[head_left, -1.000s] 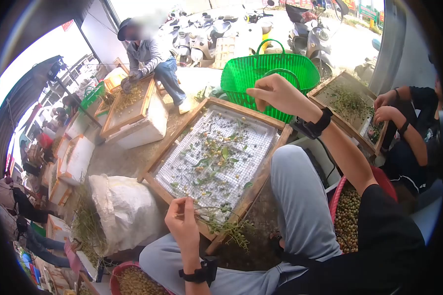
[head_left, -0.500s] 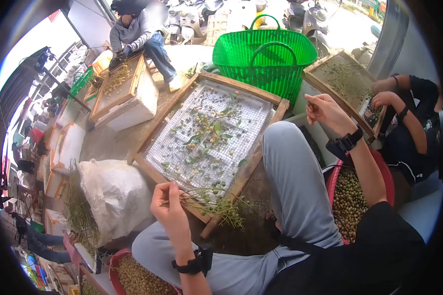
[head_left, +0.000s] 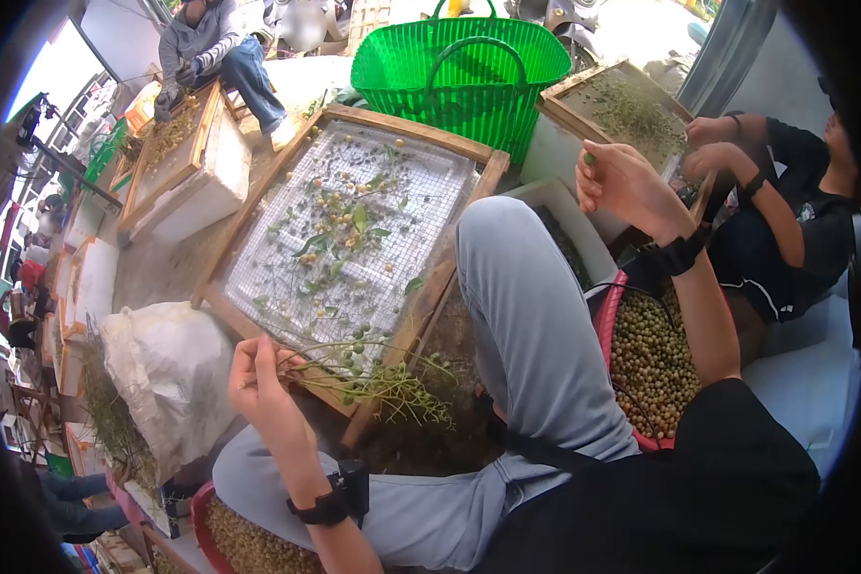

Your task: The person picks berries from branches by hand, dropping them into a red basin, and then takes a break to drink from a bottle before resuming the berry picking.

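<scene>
Showing the right hand (head_left: 625, 184), pinched on a green berry (head_left: 589, 159), swung from over the mesh tray (head_left: 393, 123) toward the red basket (head_left: 604, 320); the left hand (head_left: 261, 380) keeps gripping the sprig (head_left: 385, 388).

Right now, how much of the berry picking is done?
Done: the red basket holds lots of loose berries. In hand: the left hand holds a berry sprig, the right hand pinches one green berry. Left: that sprig's berries, plus stems and berries on the mesh tray.
</scene>
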`<state>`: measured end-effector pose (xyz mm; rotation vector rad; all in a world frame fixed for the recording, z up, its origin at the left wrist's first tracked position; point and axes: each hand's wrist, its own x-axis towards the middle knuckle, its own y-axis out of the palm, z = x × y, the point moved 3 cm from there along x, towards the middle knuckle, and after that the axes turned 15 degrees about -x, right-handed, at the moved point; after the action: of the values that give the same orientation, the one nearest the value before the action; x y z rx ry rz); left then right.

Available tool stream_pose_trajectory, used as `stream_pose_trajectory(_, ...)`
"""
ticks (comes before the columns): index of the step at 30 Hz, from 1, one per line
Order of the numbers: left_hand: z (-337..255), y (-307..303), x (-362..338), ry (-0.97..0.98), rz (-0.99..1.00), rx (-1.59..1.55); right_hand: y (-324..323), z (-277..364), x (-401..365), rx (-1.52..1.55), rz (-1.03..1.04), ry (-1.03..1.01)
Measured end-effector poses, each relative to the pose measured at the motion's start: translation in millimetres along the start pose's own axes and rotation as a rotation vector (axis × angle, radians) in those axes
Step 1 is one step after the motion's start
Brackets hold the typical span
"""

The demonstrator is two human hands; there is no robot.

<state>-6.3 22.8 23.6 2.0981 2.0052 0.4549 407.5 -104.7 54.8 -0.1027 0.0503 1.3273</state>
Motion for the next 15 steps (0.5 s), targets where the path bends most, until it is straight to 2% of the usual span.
stream_pose_trajectory(2, 2, -1, 1, -0.022, -0.011, -0.011, -17, -18, 4, -0.217, -0.135, 0.027)
stream_pose_trajectory(4, 3, -4, 3, -0.048, -0.025, -0.058, -25, -34, 5, -0.725, -0.281, 0.172)
stream_pose_trajectory(5, 1, -3, 2, -0.052, -0.048, -0.065, -43, -62, 15, -1.061, -0.374, 0.150)
stream_pose_trajectory(7, 7, -10, 7, -0.058, -0.049, -0.118, -25, -52, 19, -1.513, -0.517, -0.074)
stream_pose_trajectory(10, 8, -13, 8, -0.116, -0.097, -0.171, 48, -3, 37, -0.937, -0.261, -0.131)
stream_pose_trajectory(12, 8, -10, 11, -0.130, -0.110, -0.175, 116, 15, 46, -0.679, 0.010, -0.390)
stream_pose_trajectory(13, 10, -11, 13, -0.128, -0.119, -0.170, 151, 25, 46, -0.748, 0.146, -0.342)
stream_pose_trajectory(14, 12, -15, 14, -0.120, -0.120, -0.173, 180, 25, 50, -0.733, 0.274, -0.461)
stream_pose_trajectory(15, 15, -17, 16, -0.107, -0.117, -0.182, 204, 17, 58, -0.765, 0.390, -0.490)
